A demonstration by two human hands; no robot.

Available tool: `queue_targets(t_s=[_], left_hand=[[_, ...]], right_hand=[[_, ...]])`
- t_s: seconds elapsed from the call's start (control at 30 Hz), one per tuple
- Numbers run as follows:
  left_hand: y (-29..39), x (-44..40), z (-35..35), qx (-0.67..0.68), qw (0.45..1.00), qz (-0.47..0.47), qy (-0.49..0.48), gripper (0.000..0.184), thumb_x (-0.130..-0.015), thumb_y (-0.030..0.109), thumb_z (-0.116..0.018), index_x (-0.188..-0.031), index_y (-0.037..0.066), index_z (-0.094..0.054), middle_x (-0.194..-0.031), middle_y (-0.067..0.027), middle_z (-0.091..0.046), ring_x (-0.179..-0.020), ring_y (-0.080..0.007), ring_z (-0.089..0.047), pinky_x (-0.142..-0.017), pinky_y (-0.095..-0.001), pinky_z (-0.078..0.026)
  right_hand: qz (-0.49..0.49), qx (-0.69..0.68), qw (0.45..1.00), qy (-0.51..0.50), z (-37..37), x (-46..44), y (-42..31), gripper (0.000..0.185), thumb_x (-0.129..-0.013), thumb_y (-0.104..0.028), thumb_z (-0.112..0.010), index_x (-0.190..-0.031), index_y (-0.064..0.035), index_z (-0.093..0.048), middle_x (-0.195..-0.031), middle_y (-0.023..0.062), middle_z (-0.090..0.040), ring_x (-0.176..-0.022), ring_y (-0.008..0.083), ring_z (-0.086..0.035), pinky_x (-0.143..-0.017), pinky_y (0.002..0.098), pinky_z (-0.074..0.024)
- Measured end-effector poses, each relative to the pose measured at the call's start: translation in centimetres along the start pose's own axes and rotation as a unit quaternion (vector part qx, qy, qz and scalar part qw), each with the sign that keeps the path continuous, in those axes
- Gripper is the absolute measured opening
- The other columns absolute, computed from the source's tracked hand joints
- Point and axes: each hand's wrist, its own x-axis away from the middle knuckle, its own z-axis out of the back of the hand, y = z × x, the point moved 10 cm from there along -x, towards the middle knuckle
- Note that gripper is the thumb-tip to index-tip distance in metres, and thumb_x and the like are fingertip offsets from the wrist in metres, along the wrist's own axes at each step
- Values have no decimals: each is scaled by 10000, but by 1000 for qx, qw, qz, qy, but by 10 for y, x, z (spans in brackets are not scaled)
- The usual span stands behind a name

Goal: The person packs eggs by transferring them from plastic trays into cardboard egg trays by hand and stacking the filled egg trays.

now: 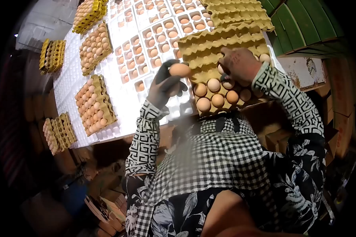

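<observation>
My left hand, in a dark glove, has its fingers curled round a brown egg, just left of a yellow egg tray. The tray's near rows hold several brown and pale eggs; its far rows show bare cups. My right hand, gloved too, is bent over the tray's middle. Between its thumb and fingers a pale egg shows in part; the palm side is hidden. Beyond and left of my left hand, white foam trays hold eggs in single square pockets.
Egg-filled trays stand on the left side, one nearby and another farther back. Stacked trays sit at the far left edge. More yellow trays lie at the back right, beside green boxes. Cardboard lies below the table.
</observation>
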Motion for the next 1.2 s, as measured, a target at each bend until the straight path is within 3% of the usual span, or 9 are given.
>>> queue_targets(t_s=[0.1,0.2,0.23,0.3,0.5,0.83,1.0,1.1,1.2], left_hand=[[8,12,4,170,985,-37,-15,457,-873,122,-548,-1311,41,-449,-1235,-190,-606,-770,-200,-657,-618,-266,-506],[8,16,-4,-116,993,-15,-4,382,-835,197,-700,-1170,36,-612,-1149,-140,-612,-827,-166,-668,-712,-259,-558],[14,13,-23,-411,887,-206,-34,428,-810,233,-758,-1189,73,-639,-1196,-142,-585,-869,-187,-686,-732,-271,-583],[6,17,-59,-693,698,-179,6,299,-803,310,-748,-1050,157,-681,-1293,-166,-539,-853,-238,-697,-691,-327,-595],[-9,-4,-88,-849,527,-13,-28,200,-804,214,-670,-918,59,-723,-1224,-232,-573,-862,-282,-691,-663,-336,-584],[-7,0,-35,-671,724,-163,4,506,-807,469,-711,-1217,184,-625,-1343,-237,-462,-938,-319,-681,-807,-400,-582],[-15,16,65,-245,910,-278,188,394,-813,163,-723,-1183,76,-618,-1107,-150,-603,-878,-269,-675,-820,-361,-563],[-54,33,186,-73,942,-123,305,278,-816,69,-665,-1091,27,-650,-1062,-112,-640,-963,-223,-595,-860,-335,-511],[-91,13,233,-300,911,-126,253,363,-854,97,-693,-1201,23,-617,-980,-74,-638,-696,-97,-615,-541,-216,-509]], right_hand=[[56,-24,998,-21,1,-9,-2,311,-777,-297,-754,-996,-89,-683,-1011,94,-632,-858,271,-684,-675,380,-559],[47,-345,921,174,24,22,40,350,-817,-255,-704,-1119,-86,-652,-991,59,-654,-799,191,-647,-660,360,-530],[19,-542,805,242,27,37,64,383,-828,-234,-689,-1177,-84,-637,-1008,44,-654,-786,168,-626,-656,348,-519],[-37,-737,660,141,18,46,68,444,-843,-181,-652,-1271,-75,-596,-1047,42,-648,-833,148,-608,-734,327,-519],[21,-139,982,126,42,39,-34,208,-789,-176,-682,-992,-137,-707,-1179,139,-534,-906,277,-648,-757,366,-555],[16,-83,994,66,28,13,-72,202,-712,-211,-737,-876,-114,-670,-1323,134,-504,-931,290,-633,-726,365,-557],[-79,-307,910,267,95,35,-34,512,-654,-148,-814,-1140,-79,-671,-1286,158,-557,-1127,317,-610,-962,388,-501],[-81,-568,797,188,73,-30,-78,447,-776,-271,-761,-1146,-42,-663,-1182,191,-601,-1080,294,-617,-944,388,-499],[-156,-490,848,127,5,-105,-120,469,-854,-374,-679,-1184,-42,-647,-1168,183,-609,-1069,299,-612,-942,388,-496]])
